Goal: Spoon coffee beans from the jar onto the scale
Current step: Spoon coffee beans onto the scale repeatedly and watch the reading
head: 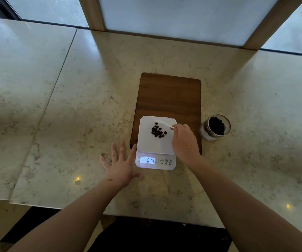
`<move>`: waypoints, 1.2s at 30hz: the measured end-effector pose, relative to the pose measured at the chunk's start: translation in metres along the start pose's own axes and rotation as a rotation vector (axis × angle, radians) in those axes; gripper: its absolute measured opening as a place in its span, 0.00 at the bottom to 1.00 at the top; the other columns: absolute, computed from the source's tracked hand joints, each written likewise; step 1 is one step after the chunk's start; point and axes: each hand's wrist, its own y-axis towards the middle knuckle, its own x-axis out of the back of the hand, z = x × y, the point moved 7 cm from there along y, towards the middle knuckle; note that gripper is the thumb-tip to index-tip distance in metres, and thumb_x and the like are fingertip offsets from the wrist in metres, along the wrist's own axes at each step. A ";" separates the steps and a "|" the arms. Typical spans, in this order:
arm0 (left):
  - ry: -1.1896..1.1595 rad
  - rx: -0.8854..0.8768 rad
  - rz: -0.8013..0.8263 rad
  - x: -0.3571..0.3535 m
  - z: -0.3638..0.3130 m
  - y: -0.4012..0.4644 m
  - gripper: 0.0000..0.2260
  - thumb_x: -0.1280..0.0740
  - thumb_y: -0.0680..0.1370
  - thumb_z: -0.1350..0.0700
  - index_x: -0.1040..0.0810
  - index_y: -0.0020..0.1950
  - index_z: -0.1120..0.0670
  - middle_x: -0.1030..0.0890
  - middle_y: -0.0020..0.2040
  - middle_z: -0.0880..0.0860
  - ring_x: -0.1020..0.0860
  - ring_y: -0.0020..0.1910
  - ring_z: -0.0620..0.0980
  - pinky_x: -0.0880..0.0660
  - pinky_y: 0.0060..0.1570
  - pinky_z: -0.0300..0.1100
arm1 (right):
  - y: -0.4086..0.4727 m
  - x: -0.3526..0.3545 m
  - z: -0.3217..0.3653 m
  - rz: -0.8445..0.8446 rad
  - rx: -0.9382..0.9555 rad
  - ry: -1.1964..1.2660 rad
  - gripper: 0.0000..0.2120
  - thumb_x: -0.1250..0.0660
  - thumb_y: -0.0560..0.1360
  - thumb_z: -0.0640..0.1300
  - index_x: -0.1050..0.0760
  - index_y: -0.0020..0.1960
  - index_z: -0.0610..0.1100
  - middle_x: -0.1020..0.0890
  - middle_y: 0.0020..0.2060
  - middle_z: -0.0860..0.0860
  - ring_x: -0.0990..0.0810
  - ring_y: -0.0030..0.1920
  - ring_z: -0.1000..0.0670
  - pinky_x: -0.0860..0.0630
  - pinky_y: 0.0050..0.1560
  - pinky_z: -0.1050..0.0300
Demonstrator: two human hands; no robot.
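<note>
A small heap of coffee beans (158, 132) already lies on the white platform of the digital scale (155, 142), whose lit display shows a reading, so at least one transfer looks done; how many more are wanted cannot be told. The right hand (184, 140) pinches the handle of a white spoon (165, 123), its bowl over the platform just beyond the heap. The left hand (121, 163) lies flat, its grip spread, on the tabletop (55, 115) beside the scale. The open glass jar (215, 127), still holding beans, stands to the right, just off the wooden board (170, 95) under the scale. The tabletop is pale veined marble, set against frosted windows with wooden frames.
</note>
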 end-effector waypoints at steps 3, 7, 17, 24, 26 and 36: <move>-0.006 -0.009 -0.003 0.001 -0.001 -0.001 0.54 0.35 0.70 0.26 0.81 0.69 0.34 0.85 0.70 0.49 0.84 0.69 0.58 0.69 0.66 0.78 | -0.011 0.000 -0.003 0.010 0.011 0.000 0.15 0.48 0.84 0.42 0.23 0.57 0.41 0.26 0.45 0.49 0.24 0.39 0.47 0.26 0.41 0.50; -0.010 -0.011 -0.002 0.001 0.000 -0.002 0.53 0.35 0.70 0.26 0.77 0.73 0.35 0.83 0.72 0.50 0.84 0.69 0.58 0.68 0.66 0.78 | -0.019 0.001 -0.009 -0.015 -0.003 0.025 0.15 0.48 0.85 0.43 0.23 0.53 0.41 0.24 0.43 0.47 0.25 0.37 0.48 0.25 0.39 0.51; 0.020 -0.001 0.006 0.001 -0.001 0.000 0.54 0.36 0.69 0.25 0.78 0.72 0.37 0.82 0.73 0.52 0.83 0.69 0.60 0.68 0.64 0.79 | -0.049 0.005 -0.035 -0.093 -0.259 0.316 0.13 0.48 0.85 0.46 0.26 0.48 0.47 0.23 0.34 0.52 0.28 0.30 0.54 0.34 0.30 0.58; 0.020 0.009 0.005 0.001 0.000 0.001 0.54 0.36 0.70 0.25 0.79 0.71 0.36 0.80 0.74 0.52 0.83 0.69 0.60 0.68 0.65 0.79 | -0.077 0.005 -0.050 -0.083 -0.319 0.410 0.12 0.48 0.85 0.44 0.27 0.50 0.45 0.25 0.33 0.50 0.30 0.30 0.52 0.35 0.27 0.61; 0.020 0.009 0.005 0.001 0.000 0.001 0.54 0.36 0.69 0.25 0.79 0.70 0.36 0.80 0.74 0.52 0.83 0.69 0.60 0.67 0.65 0.79 | -0.080 0.005 -0.049 -0.076 -0.317 0.413 0.12 0.48 0.85 0.45 0.27 0.49 0.46 0.26 0.33 0.50 0.31 0.30 0.53 0.36 0.25 0.64; 0.029 0.008 0.024 0.003 -0.003 -0.002 0.53 0.36 0.70 0.25 0.76 0.74 0.37 0.79 0.74 0.52 0.83 0.69 0.60 0.67 0.65 0.79 | -0.088 -0.008 -0.047 -0.039 -0.314 0.442 0.12 0.48 0.85 0.47 0.29 0.49 0.47 0.26 0.34 0.49 0.31 0.31 0.53 0.34 0.29 0.55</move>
